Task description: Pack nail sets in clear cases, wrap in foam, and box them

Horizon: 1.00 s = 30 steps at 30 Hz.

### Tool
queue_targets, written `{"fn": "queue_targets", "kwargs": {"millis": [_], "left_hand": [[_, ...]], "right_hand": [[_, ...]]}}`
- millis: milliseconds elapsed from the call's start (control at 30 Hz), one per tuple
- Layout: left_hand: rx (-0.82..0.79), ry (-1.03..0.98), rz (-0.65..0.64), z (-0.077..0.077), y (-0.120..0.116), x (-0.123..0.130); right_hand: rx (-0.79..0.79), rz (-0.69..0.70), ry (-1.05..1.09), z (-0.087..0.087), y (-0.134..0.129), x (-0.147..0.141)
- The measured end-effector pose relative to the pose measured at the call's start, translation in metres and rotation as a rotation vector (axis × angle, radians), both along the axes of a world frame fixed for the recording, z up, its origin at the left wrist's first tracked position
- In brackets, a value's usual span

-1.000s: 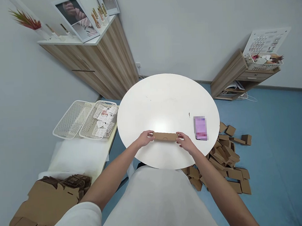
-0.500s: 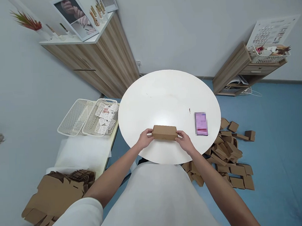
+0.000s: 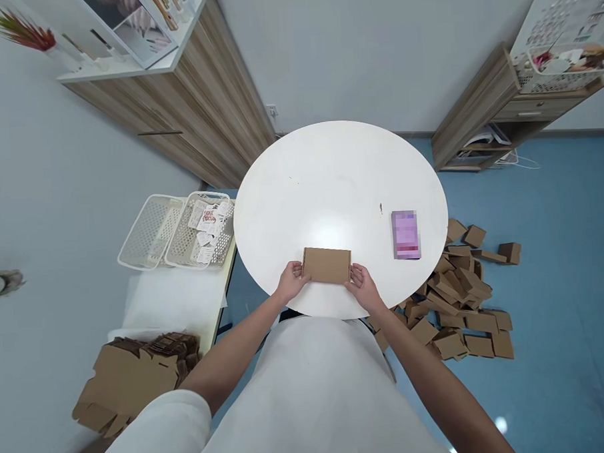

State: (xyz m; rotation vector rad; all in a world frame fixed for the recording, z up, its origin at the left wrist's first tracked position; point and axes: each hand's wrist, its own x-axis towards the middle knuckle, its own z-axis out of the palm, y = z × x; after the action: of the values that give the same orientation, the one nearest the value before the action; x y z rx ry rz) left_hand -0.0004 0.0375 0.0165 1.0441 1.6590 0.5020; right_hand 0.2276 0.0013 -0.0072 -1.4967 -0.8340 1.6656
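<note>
A small brown cardboard box [image 3: 327, 265] with its lid closed is at the near side of the round white table [image 3: 324, 179], its broad top face toward me. My left hand [image 3: 290, 282] holds its left end, thumb at the near corner and fingers along the side. At the right end my right hand [image 3: 363, 287] grips in the same way. Whether the box's underside touches the tabletop is hard to tell. To the right on the table lies a purple packet [image 3: 406, 235], its print blurred out.
Many folded brown boxes [image 3: 465, 286] are heaped on the blue floor at right. On the left, a side table [image 3: 170, 299] bears two white baskets [image 3: 152, 233], one with paper cards, and flat cardboard blanks [image 3: 128, 381]. A wooden cabinet [image 3: 216, 90] stands behind.
The box has tipped so that its top face shows and its front side no longer does. Both hands stay at its ends. The camera view has shifted slightly.
</note>
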Motion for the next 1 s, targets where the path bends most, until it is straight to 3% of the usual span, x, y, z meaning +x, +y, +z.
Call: {"fn": "queue_targets", "kwargs": {"millis": [233,533,767,1000], "left_hand": [[-0.041,0.115,-0.062,-0.006,-0.005,0.002],[-0.048,0.156,-0.107,-0.006,-0.005,-0.001],[-0.122,0.16,-0.143,0.0,0.008,-0.016],[-0.186,-0.074,-0.229,0.014,0.026,-0.026]], "right_hand": [[-0.033,-0.007,-0.159,-0.013,-0.001,-0.002],[-0.056,0.051,-0.299,-0.009,0.003,-0.003],[-0.192,0.13,-0.386,0.009,0.019,0.005],[-0.227,0.231,-0.477,0.04,0.033,0.006]]}}
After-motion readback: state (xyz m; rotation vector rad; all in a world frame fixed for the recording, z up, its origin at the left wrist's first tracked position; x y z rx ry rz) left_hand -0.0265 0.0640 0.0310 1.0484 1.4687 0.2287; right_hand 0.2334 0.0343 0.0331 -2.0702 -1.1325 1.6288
